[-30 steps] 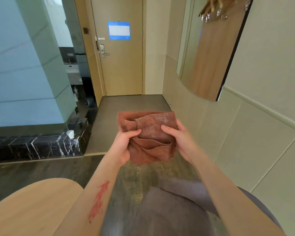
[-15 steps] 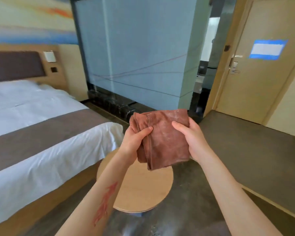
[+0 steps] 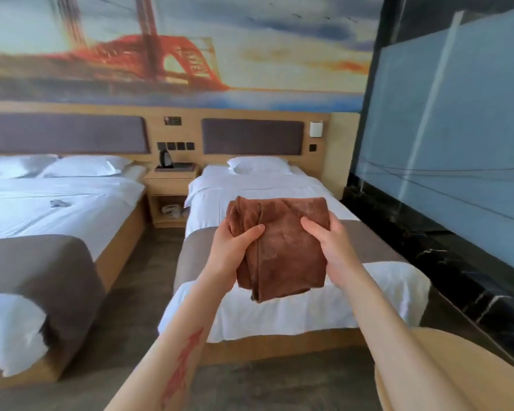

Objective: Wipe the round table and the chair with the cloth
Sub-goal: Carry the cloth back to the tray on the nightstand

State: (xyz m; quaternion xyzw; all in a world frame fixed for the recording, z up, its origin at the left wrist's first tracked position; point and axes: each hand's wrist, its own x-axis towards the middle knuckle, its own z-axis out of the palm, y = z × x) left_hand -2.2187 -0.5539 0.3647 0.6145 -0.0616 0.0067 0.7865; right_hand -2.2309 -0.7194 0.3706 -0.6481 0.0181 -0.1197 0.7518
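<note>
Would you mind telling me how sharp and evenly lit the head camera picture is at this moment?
Head view: soft daylight, no hard shadows. The brown cloth and both hands, left hand and right hand, are fairly sharp. The bridge mural is streaked with motion blur. The glass partition carries pale reflections. Wide-angle bending curves the round table at the corner.

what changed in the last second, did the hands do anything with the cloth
The head swung left: door, then glass partition, now two beds; the round table slid to bottom right. Unchanged: left hand and right hand hold the folded brown cloth in the air.
</note>
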